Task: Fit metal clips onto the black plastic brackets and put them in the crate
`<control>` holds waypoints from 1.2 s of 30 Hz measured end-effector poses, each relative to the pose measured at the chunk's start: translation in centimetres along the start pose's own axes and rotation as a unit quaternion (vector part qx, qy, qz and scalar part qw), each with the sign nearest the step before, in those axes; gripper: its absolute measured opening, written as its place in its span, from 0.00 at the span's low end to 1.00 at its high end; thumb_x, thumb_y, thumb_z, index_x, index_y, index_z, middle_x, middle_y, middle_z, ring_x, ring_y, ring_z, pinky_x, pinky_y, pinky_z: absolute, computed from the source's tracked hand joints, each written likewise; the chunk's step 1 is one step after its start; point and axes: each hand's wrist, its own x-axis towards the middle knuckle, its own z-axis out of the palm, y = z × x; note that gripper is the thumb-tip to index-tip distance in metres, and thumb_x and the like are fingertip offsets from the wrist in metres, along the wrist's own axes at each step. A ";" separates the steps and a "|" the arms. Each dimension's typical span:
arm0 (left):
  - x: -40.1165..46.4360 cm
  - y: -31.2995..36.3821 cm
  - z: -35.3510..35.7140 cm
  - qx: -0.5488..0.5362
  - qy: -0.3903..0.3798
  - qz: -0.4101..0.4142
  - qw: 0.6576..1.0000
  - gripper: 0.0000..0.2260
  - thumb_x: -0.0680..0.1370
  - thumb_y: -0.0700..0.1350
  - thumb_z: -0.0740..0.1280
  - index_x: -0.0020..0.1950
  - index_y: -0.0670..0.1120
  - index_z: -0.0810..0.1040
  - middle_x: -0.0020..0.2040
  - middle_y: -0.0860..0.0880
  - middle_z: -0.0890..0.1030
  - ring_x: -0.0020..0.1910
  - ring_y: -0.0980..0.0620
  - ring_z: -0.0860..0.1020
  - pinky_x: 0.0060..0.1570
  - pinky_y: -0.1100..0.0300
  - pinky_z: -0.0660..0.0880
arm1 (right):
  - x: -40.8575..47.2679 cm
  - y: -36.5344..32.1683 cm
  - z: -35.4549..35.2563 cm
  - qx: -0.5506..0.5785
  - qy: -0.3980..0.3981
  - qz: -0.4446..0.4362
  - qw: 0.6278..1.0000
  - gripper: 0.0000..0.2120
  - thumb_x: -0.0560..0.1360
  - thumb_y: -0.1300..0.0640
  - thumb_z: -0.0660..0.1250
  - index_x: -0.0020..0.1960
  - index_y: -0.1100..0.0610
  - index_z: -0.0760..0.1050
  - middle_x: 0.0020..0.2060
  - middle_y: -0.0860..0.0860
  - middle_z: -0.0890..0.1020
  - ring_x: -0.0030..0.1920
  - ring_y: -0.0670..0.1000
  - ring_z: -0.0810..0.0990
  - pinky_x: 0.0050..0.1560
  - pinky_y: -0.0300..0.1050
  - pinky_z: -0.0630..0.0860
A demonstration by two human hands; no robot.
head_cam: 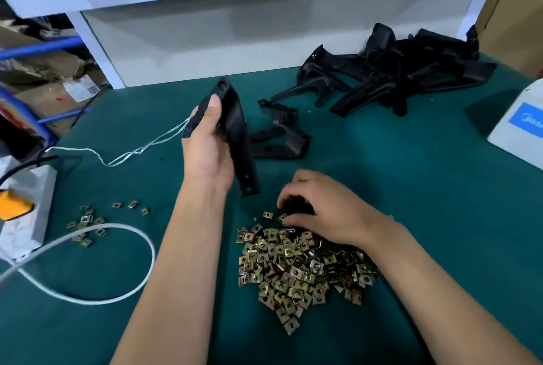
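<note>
My left hand (205, 144) grips a long black plastic bracket (239, 141) and holds it upright above the green table, its holed end pointing down. My right hand (320, 211) rests palm down at the far edge of a large heap of brass-coloured metal clips (296, 270). Its fingers are curled over the clips there, and whether they pinch one is hidden. A second black bracket (282, 135) lies flat just behind the held one. A pile of several more brackets (390, 70) sits at the back right. No crate is in view.
A few loose clips (88, 222) lie at the left beside a white cable loop (102, 261) and thin white string (141, 148). A white box with a blue label (520, 126) stands at the right edge. A white shelf unit (235, 35) closes the back; cardboard boxes stand left.
</note>
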 end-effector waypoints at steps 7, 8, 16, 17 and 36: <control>0.8 0.1 -3.9 0.159 -0.039 0.073 0.984 0.13 0.76 0.39 0.74 0.53 0.46 0.72 0.40 0.51 0.81 0.34 0.55 0.78 0.42 0.60 0.79 | -0.2 0.3 0.0 0.056 0.047 -0.005 0.997 0.03 0.80 0.51 0.70 0.51 0.51 0.80 0.47 0.41 0.80 0.49 0.42 0.78 0.53 0.42 0.75; 0.9 0.0 -4.1 0.219 -0.061 0.095 0.969 0.14 0.77 0.37 0.74 0.54 0.47 0.71 0.38 0.52 0.81 0.32 0.57 0.79 0.37 0.62 0.78 | -0.3 0.4 -0.1 0.086 0.082 0.001 0.993 0.03 0.81 0.53 0.70 0.50 0.51 0.81 0.45 0.42 0.82 0.48 0.42 0.80 0.51 0.40 0.76; -0.1 -2.7 -4.4 0.482 -0.286 0.064 0.826 0.19 0.75 0.51 0.77 0.59 0.49 0.73 0.45 0.54 0.77 0.39 0.60 0.75 0.43 0.63 0.74 | -0.5 1.6 -0.7 0.381 0.246 0.107 0.885 0.11 0.83 0.65 0.64 0.50 0.54 0.84 0.39 0.48 0.84 0.40 0.44 0.79 0.44 0.39 0.78; -0.3 -3.2 -4.1 0.496 -0.291 0.070 0.815 0.18 0.76 0.49 0.77 0.59 0.48 0.73 0.43 0.56 0.75 0.37 0.63 0.74 0.41 0.64 0.73 | -0.5 1.6 -0.7 0.396 0.243 0.113 0.878 0.12 0.83 0.65 0.64 0.50 0.54 0.84 0.39 0.47 0.83 0.41 0.44 0.79 0.45 0.39 0.78; -1.3 -3.4 -3.3 0.491 -0.337 0.042 0.802 0.30 0.61 0.52 0.84 0.53 0.43 0.73 0.47 0.35 0.82 0.46 0.32 0.81 0.48 0.33 0.79 | -0.1 1.6 0.3 0.419 0.264 0.146 0.856 0.05 0.74 0.62 0.76 0.42 0.52 0.86 0.40 0.54 0.87 0.40 0.51 0.82 0.43 0.41 0.79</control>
